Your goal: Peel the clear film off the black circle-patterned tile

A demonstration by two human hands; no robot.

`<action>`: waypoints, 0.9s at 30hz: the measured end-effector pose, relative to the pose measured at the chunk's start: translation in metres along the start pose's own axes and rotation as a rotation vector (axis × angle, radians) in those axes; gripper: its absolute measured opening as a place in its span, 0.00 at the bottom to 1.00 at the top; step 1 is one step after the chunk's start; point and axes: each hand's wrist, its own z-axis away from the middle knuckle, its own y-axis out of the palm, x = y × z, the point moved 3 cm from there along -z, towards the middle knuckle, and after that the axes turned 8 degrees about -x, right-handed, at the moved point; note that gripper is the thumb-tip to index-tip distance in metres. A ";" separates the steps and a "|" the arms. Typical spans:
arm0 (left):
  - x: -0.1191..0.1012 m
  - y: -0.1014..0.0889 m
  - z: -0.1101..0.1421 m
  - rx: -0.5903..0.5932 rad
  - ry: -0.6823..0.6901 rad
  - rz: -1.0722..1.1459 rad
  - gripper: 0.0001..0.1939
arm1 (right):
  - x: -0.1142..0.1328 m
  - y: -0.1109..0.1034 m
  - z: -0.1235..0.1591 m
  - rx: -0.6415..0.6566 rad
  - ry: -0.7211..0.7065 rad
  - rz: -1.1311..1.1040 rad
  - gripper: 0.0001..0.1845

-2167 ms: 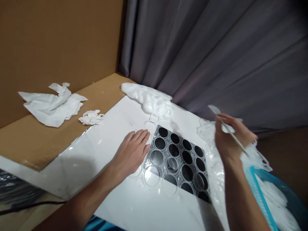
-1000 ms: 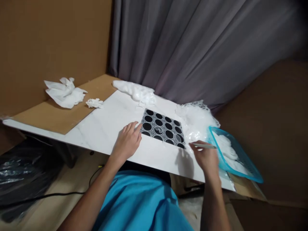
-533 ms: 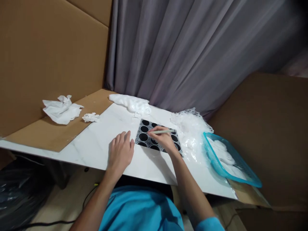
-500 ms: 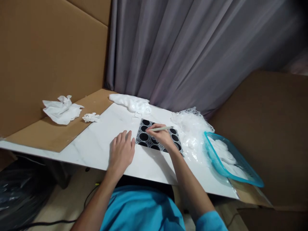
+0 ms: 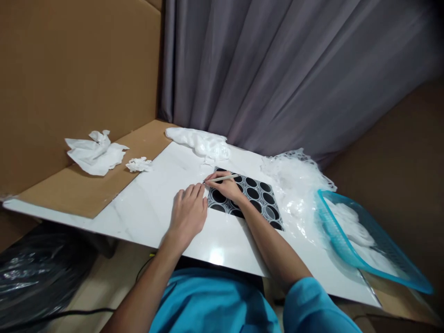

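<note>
A patterned sheet [image 5: 255,192] with rows of black circles on grey lies on the white table. My right hand [image 5: 227,187] pinches a thin, pale, pen-like tool [image 5: 225,177], held at a low slant over the sheet's left part. Its dark tip points left, near the sheet's left edge and the fingertips of my other hand. Lying palm down on the table, my left hand [image 5: 190,210] has its fingers stretched out beside that edge. What the tip touches is too small to make out. My right hand and forearm hide some of the circles.
White plastic bags lie at the back [image 5: 201,142] and on the right [image 5: 294,180]. A turquoise basket [image 5: 376,272] holding white items stands at the right end. Crumpled tissues [image 5: 99,155] rest on cardboard [image 5: 86,199] to the left. Cardboard walls and a grey curtain [image 5: 260,69] enclose the table [image 5: 138,217].
My right hand has moved left across the sheet with the tool, from its middle to its left edge. My two hands are now closer together. The camera view has shifted slightly.
</note>
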 end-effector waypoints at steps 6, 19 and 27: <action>0.002 -0.001 -0.003 0.011 0.024 -0.007 0.26 | 0.004 -0.002 0.000 0.006 0.006 -0.022 0.10; 0.003 -0.002 -0.003 0.006 0.030 -0.004 0.25 | 0.007 -0.002 0.002 0.045 -0.078 0.039 0.11; 0.003 -0.004 -0.004 0.023 0.048 -0.020 0.23 | 0.029 0.008 0.014 0.187 -0.386 0.518 0.05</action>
